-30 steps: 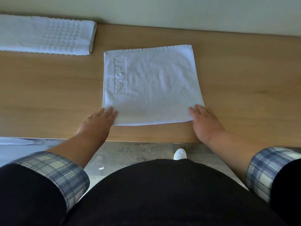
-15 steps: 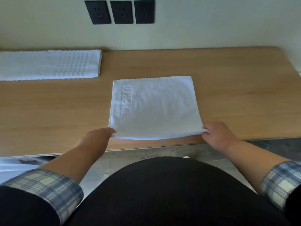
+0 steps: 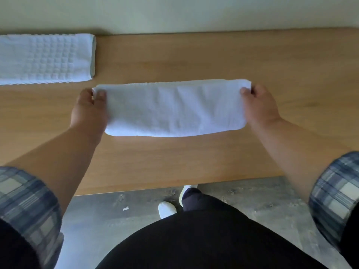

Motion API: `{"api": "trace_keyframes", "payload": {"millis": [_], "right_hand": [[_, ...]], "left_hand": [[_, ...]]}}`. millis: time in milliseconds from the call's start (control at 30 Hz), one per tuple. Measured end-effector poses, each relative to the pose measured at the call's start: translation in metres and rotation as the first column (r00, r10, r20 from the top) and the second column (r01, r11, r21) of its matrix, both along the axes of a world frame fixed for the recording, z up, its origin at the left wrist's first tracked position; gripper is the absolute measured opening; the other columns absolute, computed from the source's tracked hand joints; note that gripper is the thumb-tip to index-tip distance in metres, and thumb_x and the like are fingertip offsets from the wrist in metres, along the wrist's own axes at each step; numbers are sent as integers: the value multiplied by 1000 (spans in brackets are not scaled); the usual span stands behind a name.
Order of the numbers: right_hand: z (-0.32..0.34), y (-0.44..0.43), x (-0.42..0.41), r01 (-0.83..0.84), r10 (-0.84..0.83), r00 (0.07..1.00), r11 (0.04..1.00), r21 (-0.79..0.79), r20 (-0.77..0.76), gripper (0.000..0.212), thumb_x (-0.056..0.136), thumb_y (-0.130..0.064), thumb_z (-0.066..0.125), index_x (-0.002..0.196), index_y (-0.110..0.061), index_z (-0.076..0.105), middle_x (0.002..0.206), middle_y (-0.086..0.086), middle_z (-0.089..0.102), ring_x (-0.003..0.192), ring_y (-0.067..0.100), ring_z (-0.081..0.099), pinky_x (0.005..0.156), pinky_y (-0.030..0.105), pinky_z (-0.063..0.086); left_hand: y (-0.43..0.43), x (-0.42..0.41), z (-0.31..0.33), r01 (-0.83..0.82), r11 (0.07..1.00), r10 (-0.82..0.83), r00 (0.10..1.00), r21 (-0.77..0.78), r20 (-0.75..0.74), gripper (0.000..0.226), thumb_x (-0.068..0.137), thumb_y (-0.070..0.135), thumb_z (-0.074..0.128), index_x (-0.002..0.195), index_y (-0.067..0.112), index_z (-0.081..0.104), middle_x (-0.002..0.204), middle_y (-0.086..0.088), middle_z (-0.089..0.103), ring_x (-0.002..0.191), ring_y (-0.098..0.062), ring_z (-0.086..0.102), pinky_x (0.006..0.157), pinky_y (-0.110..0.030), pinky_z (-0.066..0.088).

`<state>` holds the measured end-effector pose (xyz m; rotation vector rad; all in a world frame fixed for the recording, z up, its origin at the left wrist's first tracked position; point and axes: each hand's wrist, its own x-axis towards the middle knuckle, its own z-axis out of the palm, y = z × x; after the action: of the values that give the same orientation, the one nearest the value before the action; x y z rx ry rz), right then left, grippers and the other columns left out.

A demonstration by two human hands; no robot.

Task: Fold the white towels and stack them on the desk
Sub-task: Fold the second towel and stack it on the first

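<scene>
White front towel (image 3: 174, 109), one of two, pinched by left hand (image 3: 88, 111) and right hand (image 3: 258, 105).

A pale, greenish-white wall (image 3: 194, 10) is seen along the top, plain and evenly lit. A wooden desk (image 3: 184, 162) is set against it, and a thin dark shadow line is drawn where the desk's far edge meets the wall. The desk top is finished in light brown wood, with the grain run from left to right. A soft sheen is cast over its right part by diffuse light. The near edge is seen as a straight line, slanted slightly upward to the right. Below that edge a grey, mottled floor (image 3: 272, 199) is shown, marked with darker stains. A small white scrap (image 3: 125, 208) is seen on the floor near the desk's near edge.
</scene>
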<state>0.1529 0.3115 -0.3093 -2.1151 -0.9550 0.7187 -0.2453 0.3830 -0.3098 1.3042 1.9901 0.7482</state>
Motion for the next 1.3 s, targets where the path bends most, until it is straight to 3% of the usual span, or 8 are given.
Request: {"api": "trace_keyframes", "payload": {"millis": [300,500,600,733,833,933,1067,1300], "right_hand": [[-61,73,17,-3,10,993,998,-57,121,32,97,-39,47,121,-24,61,74,-16,51,58,-14,46,50,0,32],[-66,81,22,38,-26,994,992,-121,103,39,93,-49,49,128,-33,56,84,-19,57,71,-6,52,52,7,30],[-57,68,18,65,-62,998,992,-109,26,61,91,-49,55,146,-27,40,114,-15,59,91,-1,58,67,7,36],[-48,21,4,-92,104,983,992,-82,153,65,94,-37,58,151,-20,32,157,5,29,141,20,36,113,31,33],[-46,-12,-13,-339,354,876,935,-104,328,54,95,-26,60,146,-19,43,160,10,28,149,24,20,122,46,19],[-47,-24,-32,-617,637,631,758,-212,442,52,98,-30,52,148,-17,44,164,7,25,153,26,16,124,49,6],[-53,-14,-42,-682,846,401,532,-501,352,72,100,-61,20,160,-23,10,169,1,0,154,18,-10,123,51,-6],[-43,0,-52,-651,847,412,531,-542,335,84,94,-71,8,160,-20,-1,168,3,-11,153,19,-17,123,52,-9]], "left_hand": [[77,19,-54,-1,996,-16,978,-84,-208,30,94,61,41,101,33,50,79,5,51,66,-21,46,59,-31,34],[75,21,-54,-14,989,-21,974,-150,-226,45,95,54,50,134,32,44,86,8,54,72,-19,52,58,-28,36],[49,26,-41,-12,983,-34,970,-184,-242,64,93,50,56,147,35,24,126,1,54,106,-24,57,82,-35,48],[-3,47,-29,355,917,-396,757,-181,-520,69,97,46,48,154,38,9,164,-1,10,149,-29,14,119,-49,15],[-22,73,-36,710,624,-753,435,-327,-493,63,101,51,27,156,37,-1,166,5,-11,151,-17,-15,121,-39,-6],[-27,98,-51,835,392,-851,170,-386,-496,67,98,61,13,153,38,-18,160,4,-27,147,-20,-29,120,-44,-13],[-16,104,-66,805,390,-859,142,-447,-492,73,92,69,9,143,41,-35,155,4,-41,142,-21,-39,118,-51,-18],[-15,104,-70,782,377,-857,92,-496,-506,76,85,78,3,138,47,-42,151,2,-48,139,-24,-45,111,-59,-24]]}}
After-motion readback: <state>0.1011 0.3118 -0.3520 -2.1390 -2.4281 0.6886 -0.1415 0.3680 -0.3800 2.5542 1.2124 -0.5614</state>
